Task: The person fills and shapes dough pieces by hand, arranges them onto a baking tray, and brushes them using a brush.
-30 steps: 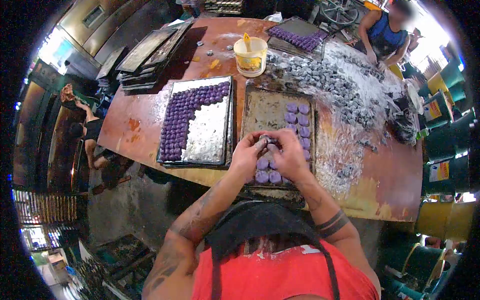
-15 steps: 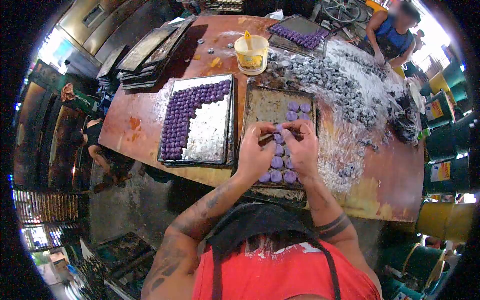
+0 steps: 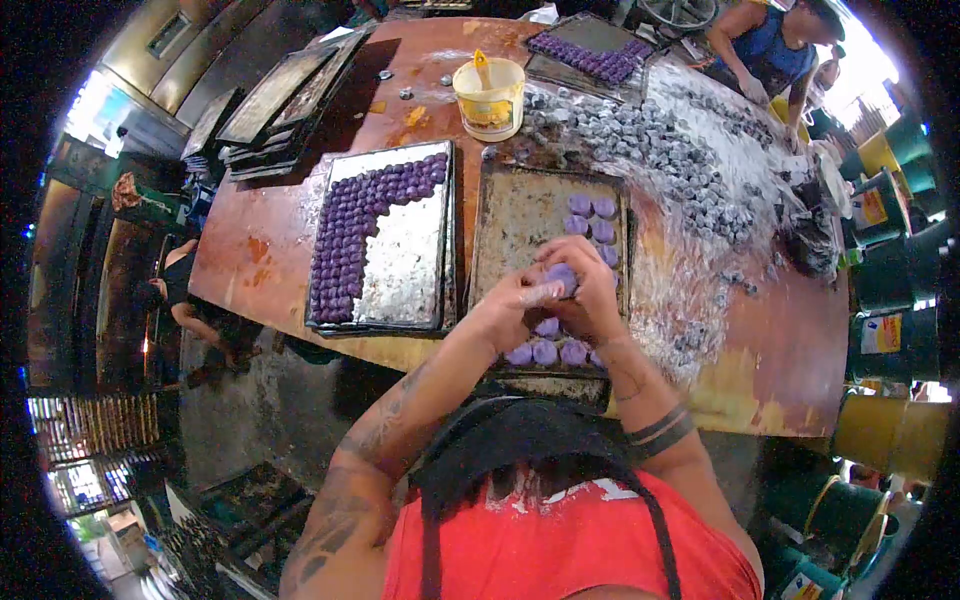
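A light purple dough ball [image 3: 560, 279] is held between my two hands above the worn baking tray [image 3: 515, 215]. My left hand [image 3: 512, 305] has its fingers against the ball's left side. My right hand [image 3: 592, 290] curls round its right side and back. Flattened purple pieces [image 3: 544, 351] lie in rows on the right and front parts of that tray, some hidden under my hands. To the left, a floured tray [image 3: 405, 265] carries rows of small dark purple balls [image 3: 345, 235].
A yellow-white bucket [image 3: 490, 98] stands behind the trays. Floured dark lumps [image 3: 680, 150] spread over the table's right side. Stacked trays [image 3: 290, 100] sit back left; another tray [image 3: 590, 50] lies at the back. A co-worker [image 3: 765, 50] leans over the far right.
My hands have come together around a light purple ball, slightly lower than half a second ago. The view has shifted a little, and the co-worker leans further in.
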Tool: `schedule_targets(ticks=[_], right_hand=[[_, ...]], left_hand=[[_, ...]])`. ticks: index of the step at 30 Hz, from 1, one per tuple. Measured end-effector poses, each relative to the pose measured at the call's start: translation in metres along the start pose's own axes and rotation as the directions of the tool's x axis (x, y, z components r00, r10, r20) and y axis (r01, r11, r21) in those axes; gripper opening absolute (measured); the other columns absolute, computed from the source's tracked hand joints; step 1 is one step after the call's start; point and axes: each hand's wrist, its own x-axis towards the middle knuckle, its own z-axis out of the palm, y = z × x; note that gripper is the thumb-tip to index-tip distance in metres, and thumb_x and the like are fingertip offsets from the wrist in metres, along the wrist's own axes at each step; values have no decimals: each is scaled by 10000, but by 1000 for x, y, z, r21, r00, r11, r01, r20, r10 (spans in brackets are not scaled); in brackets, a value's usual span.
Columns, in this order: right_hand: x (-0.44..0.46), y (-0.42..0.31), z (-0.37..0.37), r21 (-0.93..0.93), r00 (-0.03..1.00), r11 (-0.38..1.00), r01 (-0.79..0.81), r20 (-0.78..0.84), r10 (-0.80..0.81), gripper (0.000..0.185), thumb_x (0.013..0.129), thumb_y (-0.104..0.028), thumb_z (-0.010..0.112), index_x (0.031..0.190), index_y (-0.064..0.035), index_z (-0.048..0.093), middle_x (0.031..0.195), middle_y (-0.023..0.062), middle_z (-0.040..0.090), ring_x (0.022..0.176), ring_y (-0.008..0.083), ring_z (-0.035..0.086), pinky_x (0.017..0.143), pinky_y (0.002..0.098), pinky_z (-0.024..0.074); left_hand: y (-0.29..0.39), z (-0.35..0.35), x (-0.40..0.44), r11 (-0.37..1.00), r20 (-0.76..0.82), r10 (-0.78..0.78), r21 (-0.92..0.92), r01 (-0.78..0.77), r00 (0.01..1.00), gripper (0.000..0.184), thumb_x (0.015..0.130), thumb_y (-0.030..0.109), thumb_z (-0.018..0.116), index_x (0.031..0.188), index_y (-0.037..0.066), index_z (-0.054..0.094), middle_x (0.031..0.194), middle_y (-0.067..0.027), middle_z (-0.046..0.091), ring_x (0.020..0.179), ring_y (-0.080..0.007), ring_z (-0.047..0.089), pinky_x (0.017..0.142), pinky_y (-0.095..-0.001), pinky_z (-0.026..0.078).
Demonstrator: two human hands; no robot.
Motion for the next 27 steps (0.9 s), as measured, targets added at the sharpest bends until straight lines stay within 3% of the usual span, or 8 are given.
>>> schedule_targets(ticks=[1,4,5,8,12,15,21,27], right_hand=[[-12,2,4,164,949,937,-310,-4,314,515,643,-217,835,1066,-54,590,1124,145,622,1061,338,599,918,414,470],[-38,17,41,124,874,867,-484,6,487,519,642,-237,854,1038,-21,599,1122,153,623,1047,298,611,906,401,483],[-44,14,39,409,837,736,-540,171,519,452,703,-181,810,1063,3,610,1109,152,639,1028,270,623,895,391,494],[-33,35,42,364,749,679,-637,84,657,374,760,-144,754,1083,-3,630,1053,141,667,1006,257,635,883,371,500],[2,87,35,61,755,752,-656,44,654,239,818,-157,659,1017,-24,676,917,160,679,948,319,640,846,400,500],[10,128,39,-516,929,814,-267,89,360,314,803,-153,618,1087,-25,651,996,177,661,946,377,599,840,464,474],[-15,102,61,-610,984,792,-28,121,128,528,788,-174,619,1274,11,528,1371,169,471,1194,401,455,979,499,379],[3,94,-16,-371,900,834,-408,-9,436,431,797,-241,648,1171,-33,591,1040,236,635,1035,410,582,899,476,458]], left_hand=[[-5,-1,0,999,-21,-47,-16,46,999,387,834,161,695,1172,-8,608,1065,-111,664,984,-255,649,866,-370,529],[-16,-20,10,998,-195,-11,-64,-2,981,408,872,95,682,1245,3,546,1074,-72,644,910,-200,640,802,-347,524],[-29,-45,22,999,-320,-5,-33,-6,947,374,899,55,620,1260,3,541,1104,-83,648,925,-212,643,825,-334,517],[-35,-45,31,692,-258,439,709,-140,861,373,906,8,556,1278,-8,529,1114,-110,650,963,-235,638,896,-330,496],[-69,-68,63,737,-222,384,659,-152,896,592,892,-19,533,1446,7,327,1404,-199,477,1256,-278,510,1047,-359,404],[-54,-66,56,779,-260,327,619,-103,908,604,887,-21,538,1447,19,314,1431,-202,441,1288,-263,483,1052,-351,399],[-9,-70,20,750,-345,189,655,91,920,331,885,1,563,1215,-3,548,1142,-126,640,1090,-198,597,969,-326,448],[-19,-98,21,672,-147,154,741,6,977,275,909,88,603,1172,8,589,1051,-83,672,938,-164,623,853,-317,491]])
